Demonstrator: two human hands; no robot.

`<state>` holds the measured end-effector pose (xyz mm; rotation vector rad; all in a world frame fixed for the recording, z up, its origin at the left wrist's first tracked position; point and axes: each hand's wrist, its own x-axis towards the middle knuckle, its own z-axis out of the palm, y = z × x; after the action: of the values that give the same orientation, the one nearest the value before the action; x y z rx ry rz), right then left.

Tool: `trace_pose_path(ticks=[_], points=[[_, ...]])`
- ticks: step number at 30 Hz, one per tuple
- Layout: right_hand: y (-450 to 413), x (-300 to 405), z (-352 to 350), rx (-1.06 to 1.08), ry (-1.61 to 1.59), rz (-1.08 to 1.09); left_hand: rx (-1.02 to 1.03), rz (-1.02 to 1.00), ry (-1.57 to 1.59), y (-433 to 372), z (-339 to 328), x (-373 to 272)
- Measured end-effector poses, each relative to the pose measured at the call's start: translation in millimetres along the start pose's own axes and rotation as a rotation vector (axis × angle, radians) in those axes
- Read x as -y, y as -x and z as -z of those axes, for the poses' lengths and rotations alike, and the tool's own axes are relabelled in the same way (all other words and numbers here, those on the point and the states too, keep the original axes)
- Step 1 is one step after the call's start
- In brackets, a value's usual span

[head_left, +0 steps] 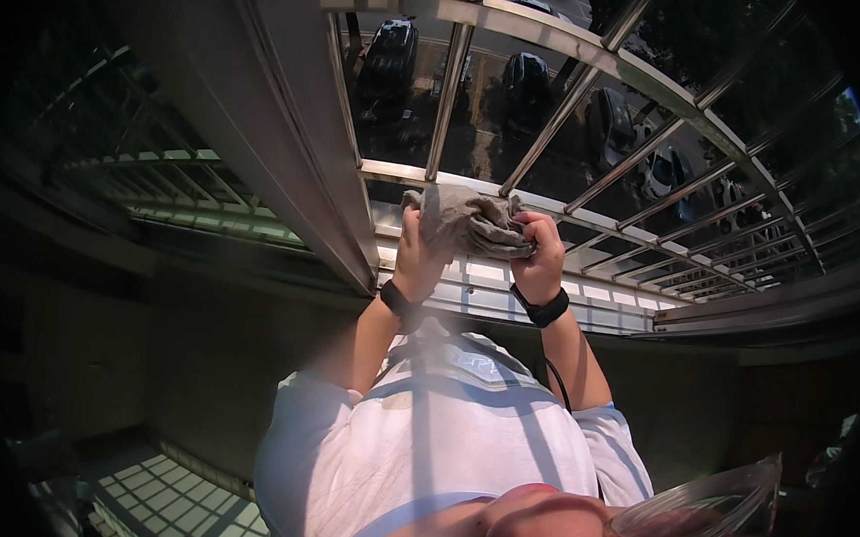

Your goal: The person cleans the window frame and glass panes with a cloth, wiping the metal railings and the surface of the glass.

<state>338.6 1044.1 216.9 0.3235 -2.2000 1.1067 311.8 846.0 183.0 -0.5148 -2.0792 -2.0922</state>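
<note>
A crumpled grey-brown cloth [471, 219] is held between both hands, in front of the metal window bars. My left hand [416, 253] grips its left end, thumb up along the fabric. At the right end, the fingers of my right hand [538, 247] are curled around a bunched fold. The cloth covers part of the lower rail [610, 228] of the window guard; whether it touches the rail I cannot tell. Below the hands runs the sunlit window sill track [467, 290]. Each wrist wears a black band.
Upright metal bars [450, 100] and a curved upper rail [534, 26] form the guard ahead. A window frame post [306, 129] stands on the left, with glass [199, 186] beyond it. Parked cars [526, 92] are far below outside. A sliding sash edge [753, 310] lies at right.
</note>
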Motion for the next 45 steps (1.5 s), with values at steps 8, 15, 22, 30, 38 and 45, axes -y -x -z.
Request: trace_pose_path(ticks=[8,15,22,30,38,45], points=[[-39,-16,-84,0.21,0.294,0.168,-0.103,0.067,0.421,6,10,19],[-31,12,-68,0.302,0.115,0.124,-0.054,0.154,0.078,45,27,50],[-76,23,-157,0.168,0.029,0.474,0.172,0.335,0.244,38,45,21],[-80,16,-168,0.484,0.373,0.546,-0.045,0.369,0.053,67,56,80],[-55,70,-127,0.493,0.615,0.419,-0.052,0.297,0.156,85,67,95],[-64,24,-199,0.257,0.591,0.456,-0.053,0.339,0.296,77,55,61]])
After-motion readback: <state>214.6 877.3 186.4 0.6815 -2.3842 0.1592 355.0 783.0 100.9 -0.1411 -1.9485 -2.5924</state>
